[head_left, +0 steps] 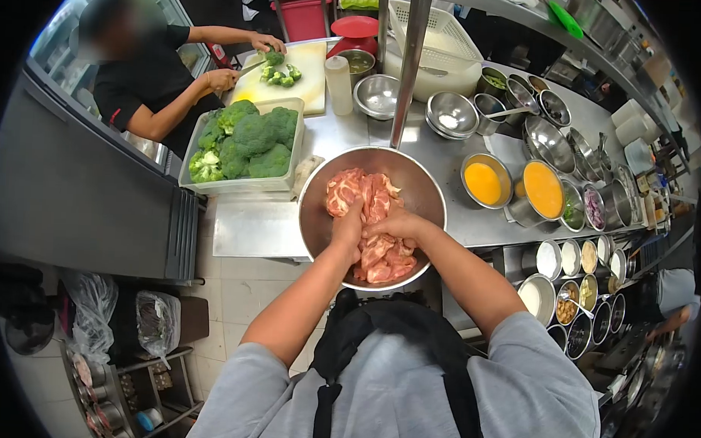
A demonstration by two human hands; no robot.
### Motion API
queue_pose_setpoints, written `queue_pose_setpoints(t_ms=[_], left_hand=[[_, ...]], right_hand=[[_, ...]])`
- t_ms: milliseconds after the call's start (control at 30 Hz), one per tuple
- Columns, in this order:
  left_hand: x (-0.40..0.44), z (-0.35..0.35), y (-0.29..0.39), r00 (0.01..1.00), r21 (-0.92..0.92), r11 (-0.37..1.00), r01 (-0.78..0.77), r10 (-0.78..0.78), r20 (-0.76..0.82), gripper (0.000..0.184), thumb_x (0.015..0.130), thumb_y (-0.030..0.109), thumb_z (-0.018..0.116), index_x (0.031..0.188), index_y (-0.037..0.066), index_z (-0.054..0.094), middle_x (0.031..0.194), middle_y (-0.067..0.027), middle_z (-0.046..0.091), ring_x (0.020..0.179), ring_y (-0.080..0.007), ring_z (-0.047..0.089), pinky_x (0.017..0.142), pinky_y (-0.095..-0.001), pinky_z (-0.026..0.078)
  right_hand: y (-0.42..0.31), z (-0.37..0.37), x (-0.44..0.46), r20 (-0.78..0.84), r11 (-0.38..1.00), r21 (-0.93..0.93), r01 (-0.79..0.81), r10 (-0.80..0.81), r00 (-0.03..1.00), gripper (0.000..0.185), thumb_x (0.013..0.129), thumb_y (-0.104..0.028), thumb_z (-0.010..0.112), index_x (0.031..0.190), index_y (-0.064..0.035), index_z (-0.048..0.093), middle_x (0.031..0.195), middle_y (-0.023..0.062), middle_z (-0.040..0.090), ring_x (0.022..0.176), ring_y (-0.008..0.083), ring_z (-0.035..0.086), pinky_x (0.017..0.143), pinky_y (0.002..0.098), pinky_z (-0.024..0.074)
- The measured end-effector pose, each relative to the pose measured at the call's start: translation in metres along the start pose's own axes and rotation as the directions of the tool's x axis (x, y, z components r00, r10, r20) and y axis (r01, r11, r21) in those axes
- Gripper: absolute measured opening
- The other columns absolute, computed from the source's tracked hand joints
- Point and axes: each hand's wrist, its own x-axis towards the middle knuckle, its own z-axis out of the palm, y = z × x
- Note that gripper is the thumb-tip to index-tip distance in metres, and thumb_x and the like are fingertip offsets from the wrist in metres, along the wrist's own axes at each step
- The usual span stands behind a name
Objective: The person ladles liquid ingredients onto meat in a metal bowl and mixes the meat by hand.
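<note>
A large steel bowl (312, 206) stands at the counter's front edge, with pieces of raw meat (380, 260) inside it. Both my hands are down in the bowl. My left hand (348, 230) presses into the meat on the left, its fingers curled around a piece. From the right, my right hand (395, 225) reaches in with bent fingers on the meat, close beside the left one. Some fingertips are hidden among the pieces.
Left of the bowl is a tub (243, 184) of broccoli. Beyond it a co-worker's hands cut broccoli with a knife on a cutting board (313, 86). A metal post (411, 74) rises behind the bowl. Right are bowls of orange liquid (483, 183) and several steel containers.
</note>
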Motion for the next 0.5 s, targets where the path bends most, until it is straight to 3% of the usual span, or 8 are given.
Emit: queue_pose_setpoints(t_ms=[67,100,133,200,333,400,467,500], left_hand=[[-0.012,0.008,0.013,0.985,-0.063,0.991,0.119,-0.11,0.135,0.037,0.099,0.028,0.049,0.126,0.005,0.052,0.112,-0.0134,0.062,0.097,-0.023,0.065,0.081,-0.0391,0.057],[-0.015,0.008,0.011,0.977,-0.091,0.994,0.062,-0.041,0.209,0.035,0.098,0.028,0.049,0.123,0.005,0.054,0.11,-0.0131,0.063,0.096,-0.0226,0.066,0.081,-0.0378,0.057],[-0.018,0.008,0.008,0.96,-0.122,0.992,0.012,0.023,0.277,0.033,0.098,0.029,0.05,0.12,0.004,0.056,0.108,-0.0129,0.065,0.095,-0.0222,0.067,0.082,-0.0364,0.057],[-0.028,0.007,0.015,0.963,-0.134,0.991,-0.003,0.04,0.267,0.031,0.096,0.024,0.053,0.12,0.004,0.057,0.107,-0.0118,0.065,0.094,-0.0211,0.067,0.079,-0.0359,0.058],[-0.056,0.015,0.05,0.965,0.114,0.982,-0.151,0.121,0.232,0.029,0.091,0.01,0.058,0.119,0.002,0.058,0.106,-0.008,0.066,0.092,-0.018,0.067,0.076,-0.0327,0.057],[-0.061,0.014,0.061,0.894,0.303,0.866,-0.399,0.293,0.34,0.027,0.091,0.009,0.058,0.117,0.003,0.059,0.103,-0.0061,0.067,0.086,-0.0173,0.068,0.074,-0.032,0.057],[-0.056,0.002,0.076,0.937,0.453,0.835,-0.313,0.193,0.291,0.022,0.091,0.012,0.06,0.11,0.002,0.064,0.101,-0.0076,0.068,0.085,-0.0165,0.066,0.073,-0.0327,0.055],[-0.049,-0.004,0.087,0.892,0.708,0.542,-0.452,0.297,0.342,0.023,0.086,0.018,0.065,0.101,0.001,0.066,0.09,-0.0111,0.069,0.079,-0.0208,0.066,0.069,-0.0354,0.053]], right_hand=[[0.01,-0.004,0.005,0.138,0.902,0.179,0.392,-0.418,0.898,0.131,0.055,-0.026,0.088,0.151,0.0049,0.004,0.139,0.0251,0.045,0.127,0.0292,0.048,0.104,0.0346,0.0402],[-0.021,-0.009,-0.036,-0.033,0.921,-0.021,0.389,-0.39,0.92,0.118,0.057,-0.018,0.083,0.151,0.0009,0.013,0.131,0.0215,0.052,0.121,0.0272,0.053,0.099,0.0331,0.044],[-0.028,-0.01,-0.039,-0.035,0.922,-0.02,0.387,-0.388,0.921,0.118,0.057,-0.018,0.083,0.151,0.0009,0.013,0.131,0.0215,0.052,0.121,0.0272,0.053,0.099,0.0331,0.044],[-0.039,-0.018,-0.038,-0.143,0.888,0.038,0.459,-0.449,0.882,0.086,0.062,-0.003,0.076,0.14,-0.0039,0.04,0.121,0.0154,0.058,0.109,0.0217,0.06,0.093,0.031,0.048],[-0.071,-0.046,-0.062,-0.164,0.761,-0.13,0.636,-0.649,0.743,0.068,0.063,-0.004,0.076,0.127,-0.004,0.054,0.112,0.0116,0.064,0.102,0.0199,0.062,0.09,0.0305,0.0496],[-0.084,-0.051,-0.077,-0.268,0.758,-0.203,0.62,-0.652,0.71,0.054,0.066,-0.011,0.077,0.116,-0.0005,0.059,0.111,0.0132,0.067,0.102,0.0222,0.064,0.089,0.0321,0.0503],[-0.081,-0.052,-0.067,-0.296,0.789,-0.222,0.572,-0.614,0.732,0.057,0.068,-0.016,0.08,0.117,0.0006,0.057,0.11,0.0145,0.067,0.103,0.0246,0.065,0.089,0.0341,0.051],[-0.069,-0.049,-0.051,-0.232,0.808,-0.107,0.579,-0.587,0.776,0.063,0.07,-0.021,0.08,0.122,0.0018,0.054,0.115,0.0167,0.064,0.104,0.0269,0.064,0.089,0.0342,0.0512]])
